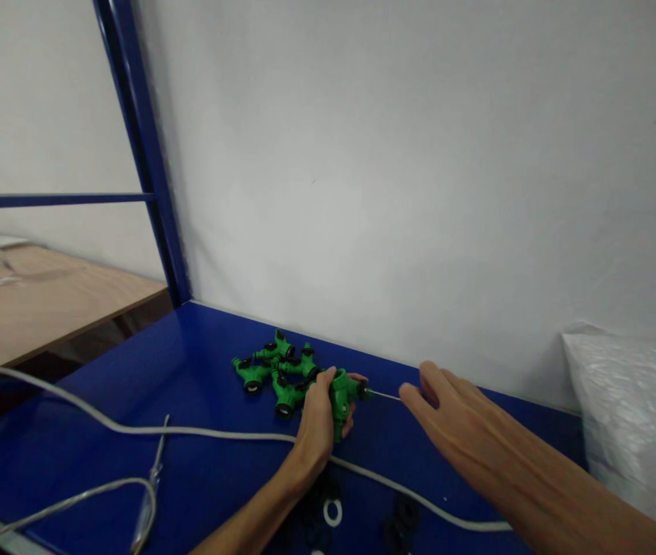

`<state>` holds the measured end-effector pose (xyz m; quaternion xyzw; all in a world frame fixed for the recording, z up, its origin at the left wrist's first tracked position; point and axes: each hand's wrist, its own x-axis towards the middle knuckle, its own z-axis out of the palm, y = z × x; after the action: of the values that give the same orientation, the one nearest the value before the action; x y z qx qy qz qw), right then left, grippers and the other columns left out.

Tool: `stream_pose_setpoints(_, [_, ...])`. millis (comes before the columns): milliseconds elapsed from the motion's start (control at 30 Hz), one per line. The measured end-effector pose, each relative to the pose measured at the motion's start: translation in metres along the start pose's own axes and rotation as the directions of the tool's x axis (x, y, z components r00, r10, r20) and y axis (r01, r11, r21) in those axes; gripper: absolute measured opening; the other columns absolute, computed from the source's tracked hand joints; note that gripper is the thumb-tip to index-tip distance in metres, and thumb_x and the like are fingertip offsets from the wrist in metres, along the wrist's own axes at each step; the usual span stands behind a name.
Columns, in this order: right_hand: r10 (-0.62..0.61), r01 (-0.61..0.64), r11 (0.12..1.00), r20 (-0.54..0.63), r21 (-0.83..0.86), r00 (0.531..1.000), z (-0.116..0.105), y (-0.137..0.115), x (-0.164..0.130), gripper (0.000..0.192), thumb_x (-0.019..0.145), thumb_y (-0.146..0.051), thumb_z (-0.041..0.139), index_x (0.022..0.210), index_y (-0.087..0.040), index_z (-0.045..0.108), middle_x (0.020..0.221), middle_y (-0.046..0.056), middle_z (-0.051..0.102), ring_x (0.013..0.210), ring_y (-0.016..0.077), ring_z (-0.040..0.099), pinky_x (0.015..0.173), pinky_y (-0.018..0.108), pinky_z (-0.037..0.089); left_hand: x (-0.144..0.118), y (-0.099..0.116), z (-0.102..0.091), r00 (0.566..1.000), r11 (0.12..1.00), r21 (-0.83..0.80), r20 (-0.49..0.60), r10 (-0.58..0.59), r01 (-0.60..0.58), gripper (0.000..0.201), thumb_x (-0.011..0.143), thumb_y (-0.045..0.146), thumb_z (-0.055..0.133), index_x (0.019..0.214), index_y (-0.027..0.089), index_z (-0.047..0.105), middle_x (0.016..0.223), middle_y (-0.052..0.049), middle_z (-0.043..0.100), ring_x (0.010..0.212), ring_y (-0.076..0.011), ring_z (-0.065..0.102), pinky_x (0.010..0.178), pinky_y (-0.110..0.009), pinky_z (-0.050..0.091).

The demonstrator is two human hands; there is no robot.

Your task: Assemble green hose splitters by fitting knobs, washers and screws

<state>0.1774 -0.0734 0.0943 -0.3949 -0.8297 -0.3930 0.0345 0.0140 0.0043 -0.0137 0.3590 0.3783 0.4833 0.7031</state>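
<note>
The left hand (317,420) is squeezing a green hose fitting (340,395); the right hand (449,420), fingers spread, should be poking the thin pin (384,395) in straight.

A small assembly workshop or factory workstation is indicated. A blue metal workbench (200,362) is set against a bare white wall (420,169), with a blue steel rack upright (142,154). A batch of identical green plastic hose connectors (273,370), a white cable (131,428) and a bulk plastic sack (634,408) are noted.
</note>
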Motion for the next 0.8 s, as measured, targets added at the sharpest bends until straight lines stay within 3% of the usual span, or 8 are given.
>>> stream_pose_setpoints(167, [-0.056, 0.056, 0.998, 0.029, -0.011, 0.998, 0.002, 0.009, 0.006, 0.025, 0.082, 0.002, 0.048, 0.093, -0.019, 0.057, 0.088, 0.009, 0.069, 0.073, 0.0231, 0.064, 0.065, 0.034, 0.046, -0.003, -0.002, -0.001, 0.999, 0.997, 0.062, 0.020, 0.046, -0.047, 0.063, 0.084, 0.065, 0.042, 0.093, 0.010, 0.071, 0.049, 0.003, 0.044, 0.038, -0.0096, 0.035, 0.039, -0.022, 0.025])
stream_pose_setpoints(267, [-0.023, 0.023, 1.000, 0.055, -0.003, 0.998, 0.004, 0.011, 0.004, 0.019, 0.087, -0.003, 0.049, 0.085, -0.021, 0.057, 0.074, 0.005, 0.067, 0.064, 0.0232, 0.063, 0.060, 0.035, 0.046, -0.003, -0.001, -0.001, 0.998, 0.997, 0.063, 0.037, 0.048, -0.051, 0.063, 0.086, 0.064, 0.039, 0.095, 0.011, 0.071, 0.049, 0.004, 0.045, 0.038, -0.0095, 0.035, 0.038, -0.022, 0.024])
stream_pose_setpoints(367, [-0.010, 0.010, 1.000, -0.015, 0.019, 1.000, -0.007, 0.010, 0.002, 0.028, 0.082, 0.004, 0.045, 0.084, -0.022, 0.058, 0.069, 0.005, 0.066, 0.060, 0.0228, 0.061, 0.058, 0.035, 0.047, -0.002, 0.000, 0.000, 0.998, 0.997, 0.052, 0.035, 0.051, -0.053, 0.064, 0.085, 0.065, 0.039, 0.095, 0.010, 0.070, 0.049, 0.003, 0.045, 0.038, -0.0096, 0.035, 0.038, -0.022, 0.024])
stream_pose_setpoints(500, [-0.064, 0.064, 0.995, -0.007, 0.080, 0.998, -0.023, 0.004, 0.004, 0.053, 0.065, 0.012, 0.041, 0.104, -0.019, 0.059, 0.097, 0.011, 0.074, 0.086, 0.0250, 0.067, 0.071, 0.034, 0.051, 0.000, 0.000, 0.000, 0.999, 0.998, 0.033, 0.015, 0.051, -0.052, 0.063, 0.083, 0.065, 0.042, 0.092, 0.010, 0.070, 0.048, 0.004, 0.044, 0.037, -0.0096, 0.034, 0.038, -0.022, 0.023])
stream_pose_setpoints(633, [0.027, -0.026, 0.999, -0.014, 0.033, 1.000, -0.013, 0.002, 0.008, 0.041, 0.067, 0.008, 0.044, 0.095, -0.019, 0.056, 0.080, 0.008, 0.071, 0.065, 0.0243, 0.065, 0.059, 0.035, 0.049, -0.001, -0.002, -0.001, 0.999, 0.999, 0.029, 0.030, 0.040, -0.041, 0.063, 0.084, 0.065, 0.041, 0.092, 0.010, 0.071, 0.048, 0.004, 0.044, 0.038, -0.0098, 0.035, 0.038, -0.022, 0.024])
stream_pose_setpoints(800, [-0.030, 0.030, 0.999, 0.013, 0.022, 0.999, 0.003, 0.011, 0.006, 0.019, 0.079, -0.003, 0.055, 0.084, -0.021, 0.053, 0.071, 0.005, 0.065, 0.061, 0.0246, 0.063, 0.057, 0.036, 0.046, -0.004, -0.001, -0.001, 0.999, 0.999, 0.022, 0.043, 0.025, -0.026, 0.062, 0.086, 0.062, 0.039, 0.095, 0.009, 0.070, 0.047, 0.004, 0.044, 0.037, -0.0096, 0.035, 0.038, -0.022, 0.023])
